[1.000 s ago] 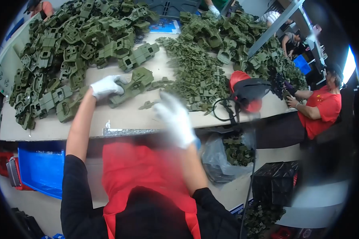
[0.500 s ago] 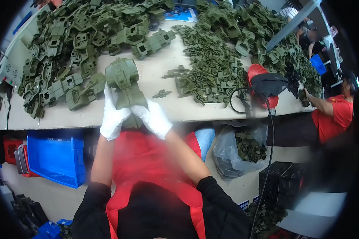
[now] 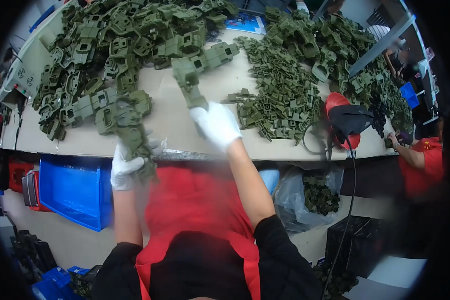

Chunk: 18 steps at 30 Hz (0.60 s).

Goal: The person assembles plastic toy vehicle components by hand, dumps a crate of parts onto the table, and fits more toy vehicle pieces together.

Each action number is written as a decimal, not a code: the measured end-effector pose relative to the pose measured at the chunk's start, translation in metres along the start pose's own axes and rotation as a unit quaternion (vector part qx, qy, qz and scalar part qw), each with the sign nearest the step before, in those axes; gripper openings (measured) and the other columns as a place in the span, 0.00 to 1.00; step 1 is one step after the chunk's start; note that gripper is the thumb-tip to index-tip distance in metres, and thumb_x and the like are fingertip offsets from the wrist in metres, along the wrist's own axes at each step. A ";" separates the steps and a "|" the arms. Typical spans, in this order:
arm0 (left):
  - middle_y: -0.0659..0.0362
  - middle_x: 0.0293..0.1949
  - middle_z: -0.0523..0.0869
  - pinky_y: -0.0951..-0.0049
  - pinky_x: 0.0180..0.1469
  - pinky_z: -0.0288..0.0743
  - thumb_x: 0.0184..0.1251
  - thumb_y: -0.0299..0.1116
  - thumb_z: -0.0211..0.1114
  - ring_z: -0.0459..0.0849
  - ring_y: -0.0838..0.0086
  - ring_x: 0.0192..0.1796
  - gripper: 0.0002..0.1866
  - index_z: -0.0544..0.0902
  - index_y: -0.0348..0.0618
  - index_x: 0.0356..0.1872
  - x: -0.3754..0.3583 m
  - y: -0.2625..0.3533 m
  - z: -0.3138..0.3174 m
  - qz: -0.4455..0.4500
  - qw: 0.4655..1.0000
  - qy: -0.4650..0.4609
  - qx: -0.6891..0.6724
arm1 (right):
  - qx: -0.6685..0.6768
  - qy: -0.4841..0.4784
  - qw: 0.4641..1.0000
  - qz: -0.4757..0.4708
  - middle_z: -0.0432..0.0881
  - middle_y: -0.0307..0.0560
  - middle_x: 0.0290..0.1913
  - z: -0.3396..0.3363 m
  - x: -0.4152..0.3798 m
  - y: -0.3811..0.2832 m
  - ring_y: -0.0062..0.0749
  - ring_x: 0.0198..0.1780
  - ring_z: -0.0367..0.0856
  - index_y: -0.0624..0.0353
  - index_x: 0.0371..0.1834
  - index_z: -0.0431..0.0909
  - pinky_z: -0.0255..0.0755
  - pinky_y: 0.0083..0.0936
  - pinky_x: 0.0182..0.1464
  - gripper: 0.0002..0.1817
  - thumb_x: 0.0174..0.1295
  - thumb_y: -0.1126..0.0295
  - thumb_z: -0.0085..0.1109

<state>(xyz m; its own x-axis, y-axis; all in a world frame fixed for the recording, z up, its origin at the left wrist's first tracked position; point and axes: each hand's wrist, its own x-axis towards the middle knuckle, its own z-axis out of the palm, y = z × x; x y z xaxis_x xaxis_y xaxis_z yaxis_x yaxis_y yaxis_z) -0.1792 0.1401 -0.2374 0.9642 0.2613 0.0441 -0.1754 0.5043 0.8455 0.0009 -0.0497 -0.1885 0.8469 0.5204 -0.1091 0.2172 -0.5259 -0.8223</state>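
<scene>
My white-gloved left hand [image 3: 130, 165] holds a green plastic part [image 3: 129, 122], its hollow inner side showing, above the table's front edge at left. Further right, my gloved right hand [image 3: 217, 125] grips the lower end of a second green part [image 3: 187, 82], which points up and away from me. The top of that second part overlaps a green piece lying at the edge of the large heap [image 3: 122, 47]. Small green parts [image 3: 280, 95] lie in a pile to the right of my right hand.
A red and black item [image 3: 347, 120] with a cable sits at the table's right. Below the table [image 3: 160, 105] are a blue bin [image 3: 75, 192] and a plastic bag [image 3: 295, 205] of green parts. A co-worker in red [image 3: 425, 160] is at far right.
The green piece held between both hands has come apart into two parts, one in each hand. My left hand has moved left and down, my right hand right and up. The view has shifted slightly.
</scene>
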 end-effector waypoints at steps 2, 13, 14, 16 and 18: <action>0.44 0.71 0.61 0.43 0.64 0.71 0.45 0.35 0.77 0.69 0.47 0.68 0.58 0.49 0.42 0.76 0.000 -0.004 0.022 0.004 0.995 -0.040 -0.094 | -0.097 0.048 0.994 0.018 0.84 0.62 0.37 0.015 0.030 -0.004 0.51 0.41 0.85 0.66 0.41 0.80 0.77 0.38 0.48 0.26 0.57 0.48 0.59; 0.52 0.43 0.85 0.57 0.51 0.82 0.63 0.44 0.66 0.86 0.60 0.44 0.28 0.75 0.36 0.58 0.022 -0.039 0.049 -0.093 0.982 0.145 -0.078 | -0.301 0.036 0.938 -0.171 0.81 0.50 0.46 -0.025 -0.013 0.067 0.48 0.49 0.80 0.43 0.47 0.85 0.74 0.40 0.53 0.18 0.49 0.60 0.68; 0.52 0.44 0.85 0.60 0.50 0.82 0.62 0.38 0.66 0.86 0.62 0.44 0.26 0.75 0.36 0.58 0.027 -0.041 0.053 -0.082 0.988 0.129 -0.026 | -0.292 0.049 0.935 -0.194 0.81 0.49 0.45 -0.020 -0.017 0.080 0.48 0.48 0.80 0.41 0.46 0.85 0.75 0.39 0.52 0.18 0.50 0.61 0.67; 0.51 0.47 0.85 0.65 0.48 0.82 0.55 0.32 0.69 0.86 0.63 0.47 0.27 0.75 0.36 0.57 0.033 -0.050 0.059 -0.113 0.992 0.048 0.010 | -0.282 0.026 0.946 -0.156 0.81 0.50 0.46 -0.019 -0.014 0.079 0.49 0.48 0.80 0.42 0.46 0.85 0.75 0.39 0.51 0.17 0.50 0.62 0.67; 0.50 0.47 0.84 0.65 0.46 0.83 0.54 0.31 0.70 0.86 0.63 0.47 0.27 0.75 0.37 0.57 0.037 -0.053 0.076 -0.122 0.992 0.038 0.019 | -0.257 0.001 0.963 -0.084 0.81 0.51 0.46 -0.019 -0.002 0.071 0.50 0.46 0.81 0.45 0.46 0.84 0.76 0.38 0.50 0.16 0.52 0.63 0.66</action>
<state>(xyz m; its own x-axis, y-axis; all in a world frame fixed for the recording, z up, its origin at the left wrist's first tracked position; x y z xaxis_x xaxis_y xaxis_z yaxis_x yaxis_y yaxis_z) -0.1195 0.0605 -0.2408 0.9590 0.1978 -0.2032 0.0702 0.5287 0.8459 0.0234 -0.1009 -0.2366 0.7797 0.6262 0.0022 0.5619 -0.6982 -0.4436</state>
